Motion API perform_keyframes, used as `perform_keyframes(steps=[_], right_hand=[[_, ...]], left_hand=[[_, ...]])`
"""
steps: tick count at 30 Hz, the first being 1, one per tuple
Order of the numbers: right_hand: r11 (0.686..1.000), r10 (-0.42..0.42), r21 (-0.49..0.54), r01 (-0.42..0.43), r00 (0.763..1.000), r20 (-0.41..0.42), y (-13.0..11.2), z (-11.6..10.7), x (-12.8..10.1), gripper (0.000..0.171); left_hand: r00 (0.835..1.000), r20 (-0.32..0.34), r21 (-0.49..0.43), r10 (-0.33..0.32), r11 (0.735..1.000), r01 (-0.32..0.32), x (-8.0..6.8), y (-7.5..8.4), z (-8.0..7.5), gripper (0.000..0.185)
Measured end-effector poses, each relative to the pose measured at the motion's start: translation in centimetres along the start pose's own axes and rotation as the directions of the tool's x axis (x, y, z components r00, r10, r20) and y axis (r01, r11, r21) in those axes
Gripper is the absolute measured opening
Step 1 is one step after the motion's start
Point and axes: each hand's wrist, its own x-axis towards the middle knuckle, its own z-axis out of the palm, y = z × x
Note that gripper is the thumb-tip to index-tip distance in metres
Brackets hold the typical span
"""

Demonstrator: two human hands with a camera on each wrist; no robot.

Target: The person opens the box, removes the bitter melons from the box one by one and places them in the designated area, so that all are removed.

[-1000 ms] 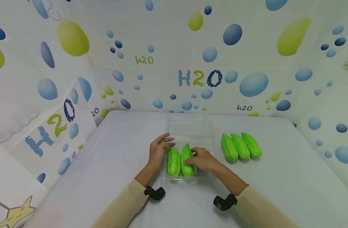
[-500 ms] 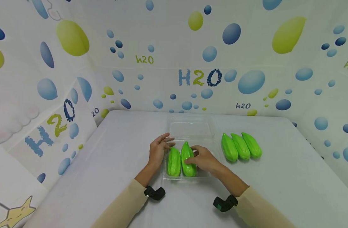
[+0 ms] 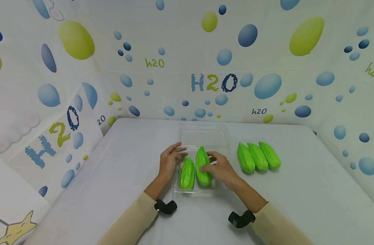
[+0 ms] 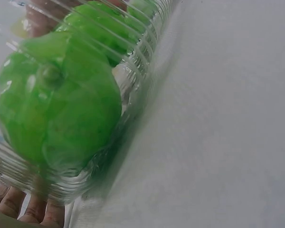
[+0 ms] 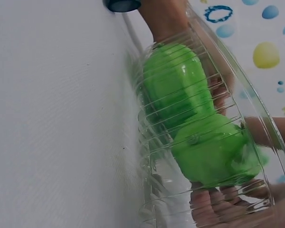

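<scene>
Gripping a green gourd (image 3: 203, 166) in curled fingers, the right hand (image 3: 219, 168) holds it just above the clear tray (image 3: 205, 137) on the worktop (image 3: 113, 177); the left hand (image 3: 169, 160), fingers relaxed, rests against the tray's edge beside a second gourd (image 3: 187, 173); a loose grip could drop it, jolting the flimsy tray aside.

White table (image 3: 297, 190) with clear plastic tray (image 3: 219, 189) and three green gourds (image 3: 258, 157).
</scene>
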Motion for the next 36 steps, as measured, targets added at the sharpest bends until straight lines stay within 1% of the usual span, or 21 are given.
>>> perform_keyframes(steps=[5, 8, 13, 19, 28, 36], right_hand=[[0.999, -0.017, 0.037, 0.017, 1.000, -0.024, 0.1, 0.0, 0.0, 0.068], [0.999, -0.032, 0.032, 0.033, 0.999, -0.038, 0.1, -0.1, -0.2, 0.069], [0.999, -0.044, 0.025, 0.046, 0.997, -0.071, -0.2, -0.3, -0.5, 0.069], [0.996, -0.065, 0.063, 0.071, 0.994, -0.091, -0.3, -0.6, -0.6, 0.066], [0.994, -0.064, 0.077, 0.073, 0.991, -0.116, -0.4, -0.7, -0.9, 0.065], [0.993, -0.064, 0.091, 0.079, 0.984, -0.164, -0.4, -1.0, -1.0, 0.065]], left_hand=[[1.000, -0.004, 0.015, 0.006, 1.000, -0.006, 0.0, -0.1, 0.0, 0.056], [1.000, -0.006, 0.018, 0.008, 1.000, -0.008, 0.0, 0.0, 0.0, 0.056], [1.000, -0.007, 0.009, 0.006, 1.000, -0.006, 0.1, 0.0, 0.1, 0.056], [1.000, -0.007, -0.010, 0.000, 1.000, 0.000, 0.1, 0.0, 0.1, 0.055], [1.000, -0.007, 0.017, -0.004, 1.000, 0.004, -0.1, -0.1, -0.2, 0.055], [1.000, -0.008, 0.004, -0.012, 1.000, 0.012, -0.1, -0.1, -0.2, 0.056]])
